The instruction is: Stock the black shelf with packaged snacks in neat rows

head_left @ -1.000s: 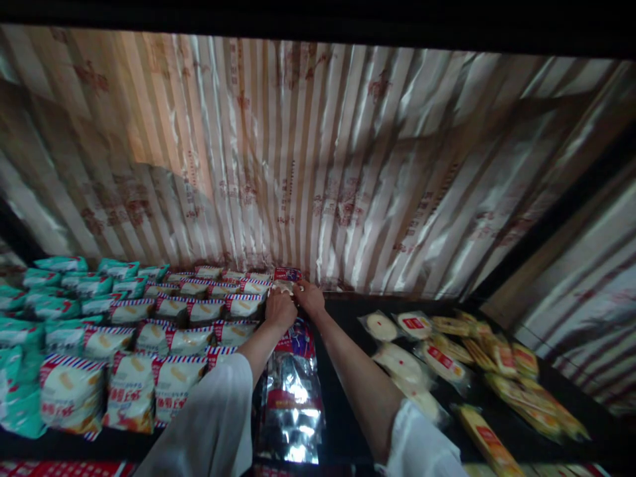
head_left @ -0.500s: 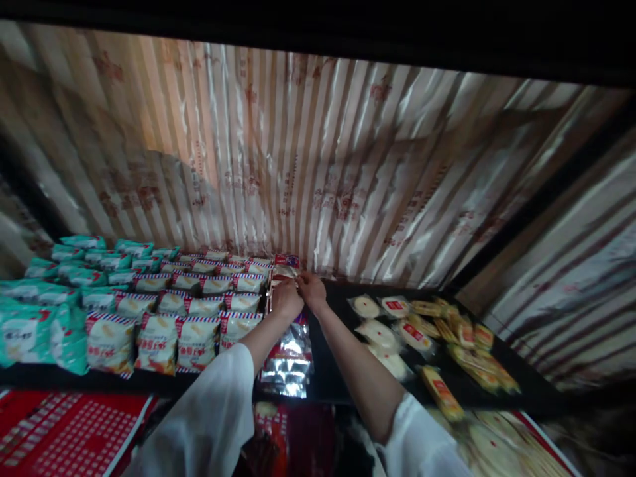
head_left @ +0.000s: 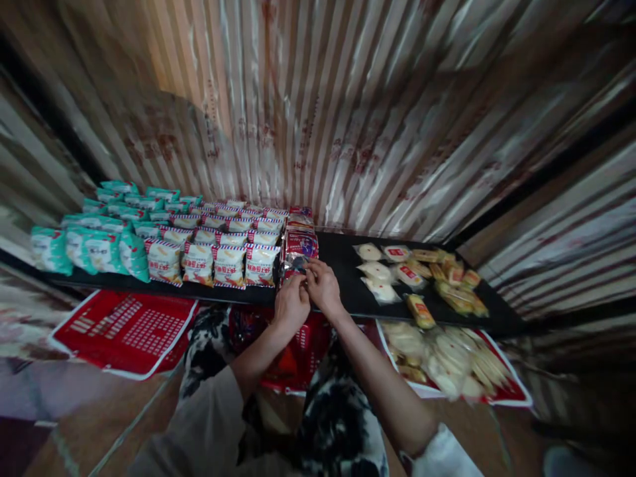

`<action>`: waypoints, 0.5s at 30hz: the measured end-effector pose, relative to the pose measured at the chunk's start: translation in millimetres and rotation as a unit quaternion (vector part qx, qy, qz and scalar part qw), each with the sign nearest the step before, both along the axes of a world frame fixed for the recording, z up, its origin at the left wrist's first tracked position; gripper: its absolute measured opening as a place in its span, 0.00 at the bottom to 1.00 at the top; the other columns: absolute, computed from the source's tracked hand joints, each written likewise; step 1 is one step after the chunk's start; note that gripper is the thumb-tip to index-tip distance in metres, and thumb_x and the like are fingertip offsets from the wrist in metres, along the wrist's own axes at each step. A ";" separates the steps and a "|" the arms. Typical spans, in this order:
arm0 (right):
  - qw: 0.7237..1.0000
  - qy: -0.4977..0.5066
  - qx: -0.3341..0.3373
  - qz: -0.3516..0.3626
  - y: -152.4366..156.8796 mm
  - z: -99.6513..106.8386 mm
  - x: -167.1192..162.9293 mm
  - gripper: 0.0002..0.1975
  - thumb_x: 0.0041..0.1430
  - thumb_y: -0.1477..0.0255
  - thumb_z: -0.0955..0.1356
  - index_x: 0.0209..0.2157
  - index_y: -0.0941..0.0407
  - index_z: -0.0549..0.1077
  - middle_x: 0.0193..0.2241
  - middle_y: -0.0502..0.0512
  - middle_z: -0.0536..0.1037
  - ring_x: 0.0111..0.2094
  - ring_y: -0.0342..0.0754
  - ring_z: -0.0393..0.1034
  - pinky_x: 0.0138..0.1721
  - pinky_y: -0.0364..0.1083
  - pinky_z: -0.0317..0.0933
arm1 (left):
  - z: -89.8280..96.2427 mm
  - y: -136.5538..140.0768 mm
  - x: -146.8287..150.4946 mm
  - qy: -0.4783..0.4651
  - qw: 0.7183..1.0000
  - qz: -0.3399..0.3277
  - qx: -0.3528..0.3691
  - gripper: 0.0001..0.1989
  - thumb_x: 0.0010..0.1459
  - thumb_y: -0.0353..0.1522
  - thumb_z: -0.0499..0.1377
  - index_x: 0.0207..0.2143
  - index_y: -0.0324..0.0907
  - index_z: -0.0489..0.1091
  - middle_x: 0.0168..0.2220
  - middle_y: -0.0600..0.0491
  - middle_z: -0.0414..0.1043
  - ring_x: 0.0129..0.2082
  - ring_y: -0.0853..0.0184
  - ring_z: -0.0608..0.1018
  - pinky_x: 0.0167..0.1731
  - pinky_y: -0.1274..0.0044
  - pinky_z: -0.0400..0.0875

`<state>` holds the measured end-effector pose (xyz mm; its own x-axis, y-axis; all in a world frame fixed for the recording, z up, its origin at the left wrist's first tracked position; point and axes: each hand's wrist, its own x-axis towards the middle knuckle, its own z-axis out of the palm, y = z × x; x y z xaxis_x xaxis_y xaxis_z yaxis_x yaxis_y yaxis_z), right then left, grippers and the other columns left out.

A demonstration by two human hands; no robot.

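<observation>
A row of flat red and silver foil packets [head_left: 299,244] lies overlapping on the black shelf. My left hand [head_left: 292,305] is closed at the near end of this row, its fingertips pinched on a packet edge. Right beside it, my right hand [head_left: 322,286] is also closed, with curled fingers on the same spot. The two hands nearly touch, and they hide the front of the packet. To their left, white snack bags [head_left: 261,266] with striped tops stand in rows.
Teal bags [head_left: 102,252] fill the shelf's left end. Round white packaged cakes [head_left: 380,291] and yellow packs [head_left: 420,311] lie at right on the black shelf [head_left: 342,265]. Below are a red basket [head_left: 132,331] at left and another basket [head_left: 519,394] holding round packs.
The view has tipped downward, bringing the baskets and floor into sight. Both hands have drawn back from the far part of the foil packet row to its near end.
</observation>
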<state>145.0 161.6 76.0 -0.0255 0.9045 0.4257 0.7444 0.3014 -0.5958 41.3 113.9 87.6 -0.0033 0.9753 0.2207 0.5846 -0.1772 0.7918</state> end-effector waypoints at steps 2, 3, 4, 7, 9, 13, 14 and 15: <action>1.000 0.021 0.004 0.011 -24.2 -9.1 -9.3 0.14 0.58 0.74 0.59 0.37 0.57 0.76 0.45 0.60 0.74 0.47 0.50 0.66 0.50 0.51 0.60 | -13.6 -21.6 -4.2 -0.048 0.999 0.014 -0.018 0.18 0.53 0.22 0.48 0.45 0.39 0.66 0.43 0.47 0.73 0.44 0.65 0.74 0.47 0.72 0.67; 0.999 0.029 0.006 0.016 -35.7 -12.4 -14.2 0.15 0.58 0.74 0.59 0.38 0.57 0.76 0.45 0.59 0.74 0.47 0.50 0.66 0.50 0.52 0.60 | -20.3 -31.2 -6.4 -0.071 0.997 0.021 -0.025 0.18 0.52 0.21 0.48 0.45 0.40 0.66 0.42 0.48 0.73 0.43 0.66 0.75 0.47 0.73 0.67; 0.999 0.036 0.011 0.019 -46.8 -14.9 -18.9 0.15 0.58 0.75 0.59 0.38 0.57 0.76 0.45 0.59 0.74 0.47 0.50 0.66 0.50 0.52 0.59 | -27.0 -40.0 -8.9 -0.089 0.995 0.023 -0.031 0.18 0.52 0.21 0.47 0.45 0.40 0.66 0.42 0.48 0.73 0.42 0.67 0.75 0.46 0.74 0.68; 0.998 0.044 0.023 0.041 -75.9 -19.9 -31.1 0.14 0.59 0.74 0.59 0.39 0.56 0.75 0.46 0.59 0.73 0.48 0.50 0.65 0.52 0.51 0.59 | -47.9 -62.0 -17.9 -0.097 0.994 0.018 -0.039 0.15 0.51 0.22 0.47 0.39 0.39 0.67 0.36 0.49 0.73 0.37 0.67 0.75 0.41 0.74 0.69; 0.997 0.048 0.013 0.060 -89.9 -25.2 -36.9 0.14 0.59 0.74 0.59 0.40 0.55 0.75 0.47 0.57 0.73 0.49 0.49 0.64 0.52 0.50 0.59 | -63.4 -72.2 -24.9 -0.095 0.994 0.009 -0.044 0.14 0.51 0.23 0.47 0.36 0.39 0.68 0.34 0.49 0.72 0.36 0.66 0.75 0.40 0.74 0.69; 0.989 0.045 -0.095 0.102 -102.2 -54.2 -46.3 0.15 0.59 0.75 0.59 0.40 0.54 0.75 0.42 0.56 0.76 0.46 0.48 0.67 0.50 0.48 0.60 | -98.1 -78.6 -38.4 -0.147 0.976 0.056 -0.151 0.14 0.49 0.22 0.49 0.35 0.41 0.70 0.37 0.51 0.73 0.41 0.66 0.74 0.45 0.74 0.67; 0.984 0.036 -0.134 0.115 -102.7 -65.1 -48.9 0.15 0.58 0.76 0.59 0.40 0.54 0.75 0.42 0.56 0.76 0.46 0.48 0.67 0.50 0.48 0.60 | -106.7 -77.4 -41.4 -0.161 0.963 0.085 -0.197 0.13 0.49 0.22 0.50 0.33 0.40 0.71 0.35 0.52 0.74 0.40 0.66 0.74 0.44 0.73 0.68; 0.978 0.023 -0.170 0.121 -102.5 -76.8 -51.6 0.14 0.57 0.77 0.60 0.39 0.55 0.75 0.42 0.56 0.76 0.47 0.48 0.67 0.51 0.48 0.59 | -114.7 -75.6 -44.1 -0.168 0.954 0.104 -0.226 0.11 0.50 0.22 0.50 0.32 0.40 0.71 0.33 0.52 0.74 0.38 0.66 0.75 0.42 0.73 0.70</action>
